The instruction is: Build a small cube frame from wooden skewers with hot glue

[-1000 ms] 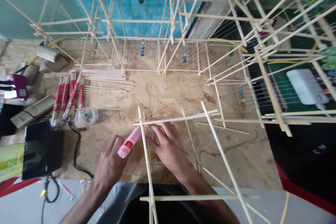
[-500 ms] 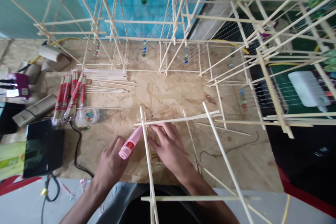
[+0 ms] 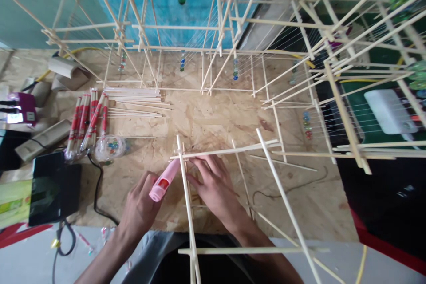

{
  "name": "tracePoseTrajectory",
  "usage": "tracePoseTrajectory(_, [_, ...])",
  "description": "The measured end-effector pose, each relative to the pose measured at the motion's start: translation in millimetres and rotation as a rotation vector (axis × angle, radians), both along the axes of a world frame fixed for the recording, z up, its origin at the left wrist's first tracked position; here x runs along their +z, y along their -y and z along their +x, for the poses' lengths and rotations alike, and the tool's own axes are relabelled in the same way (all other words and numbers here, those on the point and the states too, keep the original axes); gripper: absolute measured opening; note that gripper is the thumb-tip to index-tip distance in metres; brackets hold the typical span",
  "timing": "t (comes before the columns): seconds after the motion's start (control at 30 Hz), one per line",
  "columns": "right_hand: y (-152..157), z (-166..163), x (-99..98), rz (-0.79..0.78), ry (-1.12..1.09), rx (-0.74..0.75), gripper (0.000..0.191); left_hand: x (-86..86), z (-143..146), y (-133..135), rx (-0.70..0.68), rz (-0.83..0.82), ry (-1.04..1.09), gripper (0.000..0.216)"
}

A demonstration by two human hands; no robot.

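Blue panel [image 3: 163,11] and chipboard table [image 3: 213,115] stretch beyond the fingers, crossed by larger stick frames [image 3: 181,27] whose tops are cut off by the upper edge. Curled round a pink tool [image 3: 165,180], the left hand [image 3: 141,202] hides its lower part and most of its own fingertips. From those fingers the tool slants away to the right, its narrow end meeting a stick joint just left of the right fingertips; the nozzle itself is hard to make out. That joint belongs to a small stick frame [image 3: 229,151] standing over and around the right hand [image 3: 213,182], its nearest ends running out of view. The right thumb and forefinger sit slightly apart just below the crossbar; whether they pinch a stick cannot be told. Well left of the left fingers lie red-labelled packets [image 3: 88,120] and, nearer, a clear coil [image 3: 111,147] with marbles blurred inside it.
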State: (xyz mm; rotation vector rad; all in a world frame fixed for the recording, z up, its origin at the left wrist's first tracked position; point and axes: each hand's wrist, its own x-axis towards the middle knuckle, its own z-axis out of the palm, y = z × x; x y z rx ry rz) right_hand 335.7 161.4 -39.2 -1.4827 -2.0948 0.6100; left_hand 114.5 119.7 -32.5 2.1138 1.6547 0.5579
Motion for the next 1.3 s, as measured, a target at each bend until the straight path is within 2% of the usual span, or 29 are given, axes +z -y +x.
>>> tracePoseTrajectory(0.3, [-0.2,-0.7,0.5,0.002,0.009,-0.007,0.028,0.1,2.6,-2.0,0.046,-0.005,-0.003,0.017])
tracePoseTrajectory(0.73, [-0.4,-1.0,-0.5,0.017,-0.006,-0.010,0.029,3.6,3.8,-4.5,0.036,-0.092,0.055,0.023])
tracePoseTrajectory(1.0, [0.2,-1.1,0.0,0.023,-0.003,-0.013,0.026,17.2,5.6,-13.7,0.073,-0.212,0.058,0.030])
tracePoseTrajectory(1.17, [0.3,-0.1,0.3,0.000,-0.014,-0.002,0.031,26.0,-4.5,-8.1,0.109,-0.217,0.098,0.026])
tracePoseTrajectory(1.3, [-0.1,-0.1,-0.6,0.016,-0.025,0.001,0.032,26.5,-23.5,5.1,0.180,-0.147,0.054,0.020])
